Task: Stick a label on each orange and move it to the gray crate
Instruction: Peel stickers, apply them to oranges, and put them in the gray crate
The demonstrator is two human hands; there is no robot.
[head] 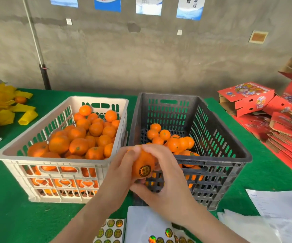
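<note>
**Label on, orange held just short of the gray crate**

Both hands are wrapped round one orange (142, 165), held above the gap between the two crates, just at the near left corner of the gray crate (220, 163). The left hand (122, 171) cups it from the side, its fingers (133, 153) curled over the top. The right hand (166, 181) grips from the other side, fingers bent round the fruit. A round dark-and-gold label (144, 170) sits on the orange's near face; its design is too small to read.

What could go wrong? If the label's edge isn't pressed flat, it may lift when the fruit lands among the others in the crate. A loose release here, right over the rim, could send the orange to the green tabletop (10, 199) or back into the white crate (54, 159) of unlabelled fruit.

As for writing: the wall posters (190, 6) show Chinese characters, 做 and 放过 among them. The sticker sheets (112, 230) and red cartons (246, 97) carry print I cannot make out.
</note>
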